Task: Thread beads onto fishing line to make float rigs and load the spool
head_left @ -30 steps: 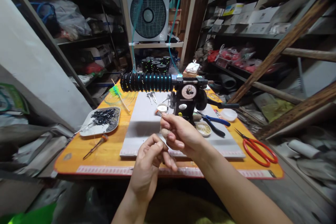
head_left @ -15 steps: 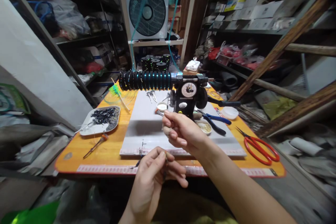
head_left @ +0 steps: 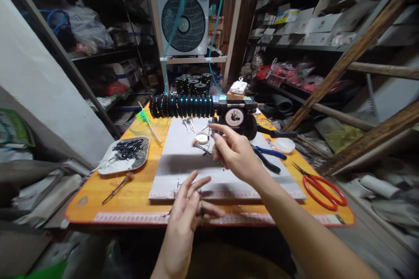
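My left hand [head_left: 186, 211] is low over the front edge of the white board [head_left: 172, 157], with some fingers stretched out. A small dark piece [head_left: 202, 210] shows between its fingers, and its exact kind is too small to tell. Higher and to the right, my right hand [head_left: 234, 150] reaches over the board with thumb and index finger close together. What sits at those fingertips, if anything, I cannot make out. Just left of them are a small white dish [head_left: 202, 138] and an orange-ended tool [head_left: 198, 144]. Behind the hand stands a hand-cranked winder [head_left: 234, 115] with a dial.
Black spools with teal line [head_left: 183, 106] sit on the winder's shaft. A tray of small black parts [head_left: 127, 150] lies left. Blue-black pliers [head_left: 268, 157], red scissors [head_left: 322, 189] and a clear lid [head_left: 284, 145] are right. A box fan [head_left: 183, 19] stands behind.
My right hand has turned and moved slightly right and forward, toward the small dish. My left hand has moved a little left, and its fingers have spread. The view has tilted slightly.
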`<state>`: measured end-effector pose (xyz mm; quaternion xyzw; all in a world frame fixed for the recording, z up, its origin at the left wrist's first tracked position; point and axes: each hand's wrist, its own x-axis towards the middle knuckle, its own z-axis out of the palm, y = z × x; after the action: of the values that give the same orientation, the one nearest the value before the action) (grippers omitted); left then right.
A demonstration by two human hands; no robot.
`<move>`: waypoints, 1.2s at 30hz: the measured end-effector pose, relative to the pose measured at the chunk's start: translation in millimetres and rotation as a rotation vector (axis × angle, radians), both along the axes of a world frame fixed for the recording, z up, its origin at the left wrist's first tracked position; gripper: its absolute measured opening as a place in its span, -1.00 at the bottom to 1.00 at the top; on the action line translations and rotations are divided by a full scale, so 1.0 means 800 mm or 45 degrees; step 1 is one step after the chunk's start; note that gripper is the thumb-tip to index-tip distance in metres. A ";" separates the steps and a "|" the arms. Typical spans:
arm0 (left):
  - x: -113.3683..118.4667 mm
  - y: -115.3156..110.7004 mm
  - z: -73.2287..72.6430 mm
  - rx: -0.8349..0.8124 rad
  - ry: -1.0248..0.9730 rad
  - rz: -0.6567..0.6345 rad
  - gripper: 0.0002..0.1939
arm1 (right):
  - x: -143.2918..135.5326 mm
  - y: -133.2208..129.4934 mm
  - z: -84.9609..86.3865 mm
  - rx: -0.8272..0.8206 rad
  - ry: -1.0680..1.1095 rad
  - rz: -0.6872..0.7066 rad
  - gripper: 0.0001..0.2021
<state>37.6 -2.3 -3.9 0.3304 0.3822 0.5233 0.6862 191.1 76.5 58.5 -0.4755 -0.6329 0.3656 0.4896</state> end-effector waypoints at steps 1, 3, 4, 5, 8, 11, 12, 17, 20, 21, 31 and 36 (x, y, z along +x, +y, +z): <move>0.000 -0.001 -0.003 0.021 0.015 0.020 -0.48 | -0.001 0.005 0.004 0.038 -0.045 -0.025 -0.65; -0.002 -0.003 -0.009 0.090 0.057 0.072 -0.38 | -0.005 0.015 0.009 0.093 -0.121 -0.055 -0.68; -0.002 -0.004 -0.012 0.124 0.094 0.101 -0.33 | -0.008 0.020 0.010 0.112 -0.151 -0.064 -0.71; -0.003 -0.006 -0.013 0.150 0.144 0.128 -0.30 | -0.011 0.025 0.010 0.123 -0.176 -0.070 -0.75; -0.009 -0.012 -0.012 0.171 0.308 0.163 -0.28 | -0.020 0.037 0.005 0.131 -0.215 -0.079 -0.87; -0.016 -0.017 -0.004 0.138 0.459 0.127 -0.25 | -0.025 0.043 0.001 0.107 -0.215 -0.069 -0.98; -0.019 -0.017 -0.002 0.123 0.512 0.110 -0.24 | -0.026 0.043 0.001 0.093 -0.209 -0.057 -0.94; -0.029 -0.016 0.006 0.123 0.667 0.124 -0.35 | -0.018 0.026 0.010 -0.036 -0.132 0.103 -0.81; -0.029 -0.013 0.012 0.179 0.607 0.168 -0.46 | -0.007 0.011 0.014 -0.133 -0.085 0.238 -0.70; -0.029 -0.012 0.015 0.198 0.573 0.165 -0.51 | -0.004 0.006 0.014 -0.158 -0.078 0.270 -0.66; 0.004 0.022 0.041 0.509 0.559 0.311 -0.78 | 0.021 -0.031 0.019 -0.204 -0.086 0.296 -0.73; 0.012 0.035 0.040 0.577 0.533 -0.076 -0.77 | 0.026 -0.039 0.023 -0.360 0.121 0.481 -0.67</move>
<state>47.1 26.0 28.3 0.5868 0.3790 0.4954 0.5163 211.8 45.0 76.6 -0.3948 -0.6293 0.5576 0.3703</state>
